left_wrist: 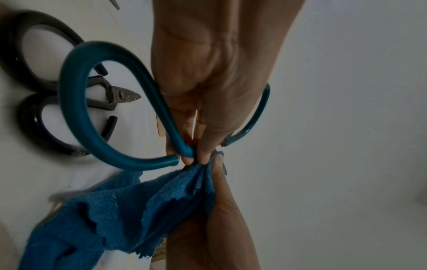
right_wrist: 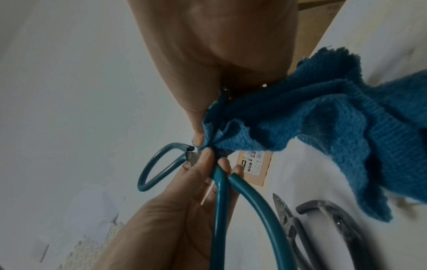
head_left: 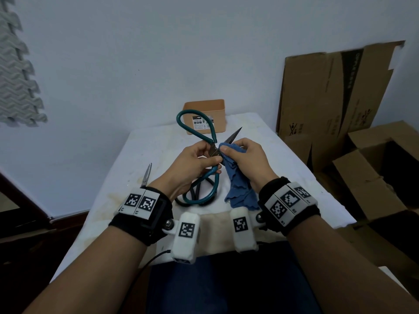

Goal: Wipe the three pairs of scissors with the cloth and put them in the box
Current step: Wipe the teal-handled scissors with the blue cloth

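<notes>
The left hand (head_left: 192, 162) grips the teal-handled steel scissors (head_left: 197, 130) above the white table (head_left: 158, 141) – the right hand (head_left: 244, 159) pinches the blue terry cloth (head_left: 238, 189) over the blades, hiding all but their tip.

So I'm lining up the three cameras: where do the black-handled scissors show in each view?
Head: black-handled scissors lie on the table, lower centre, mostly hidden behind the teal scissors.
Left wrist: upper left, flat, short blades pointing right.
Right wrist: bottom right, blades pointing up.
Shared landmark: the blue cloth hanging from the right hand.
</notes>
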Tool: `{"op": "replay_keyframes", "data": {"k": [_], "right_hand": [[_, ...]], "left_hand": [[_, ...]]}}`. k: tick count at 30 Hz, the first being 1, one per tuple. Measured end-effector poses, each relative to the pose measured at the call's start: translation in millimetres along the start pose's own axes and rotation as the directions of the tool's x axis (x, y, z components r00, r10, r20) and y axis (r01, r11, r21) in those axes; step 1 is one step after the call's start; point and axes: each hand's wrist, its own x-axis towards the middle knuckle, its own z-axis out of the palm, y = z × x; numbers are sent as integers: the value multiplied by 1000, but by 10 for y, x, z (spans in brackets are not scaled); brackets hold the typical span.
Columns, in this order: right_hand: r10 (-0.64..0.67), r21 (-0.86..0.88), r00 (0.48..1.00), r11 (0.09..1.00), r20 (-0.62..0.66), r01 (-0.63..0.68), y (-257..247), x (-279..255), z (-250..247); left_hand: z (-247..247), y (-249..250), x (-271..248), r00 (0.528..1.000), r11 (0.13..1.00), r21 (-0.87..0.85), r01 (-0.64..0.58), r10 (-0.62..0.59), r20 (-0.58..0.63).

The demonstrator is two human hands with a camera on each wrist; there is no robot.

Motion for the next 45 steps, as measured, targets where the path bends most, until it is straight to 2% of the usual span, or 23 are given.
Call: {"op": "replay_keyframes", "data": {"k": [7,13,19,23,27,31,45], "right_hand": [[39,50,999,998,-23,-38,1,10,-33],[8,75,998,997,-63,-3,-40,25,-43],[-12,96,987,995,-163,28,6,60,-102],[-10,111,994,994,-106,22,6,42,-101],[-91,-3,995,996,34,91,-2,-3,-46],[-94,-81,989,991,118,104,-49,-1,-43],[-81,-98,997,992,1,81,-73,-36,-78]], "left_hand": [[8,-36,-18,1000,999,-38,23,-22,22],[-40,-53,11,990,979,-183,94,-73,117],[-108,-31,35,984,982,-120,149,-135,119],[-129,-17,38,988,983,-107,149,-143,60],[-120,-9,35,991,984,-125,125,-119,57],[-131,-5,34,993,986,-123,111,-107,44],[-107,3,25,998,998,-56,35,-32,61]]}}
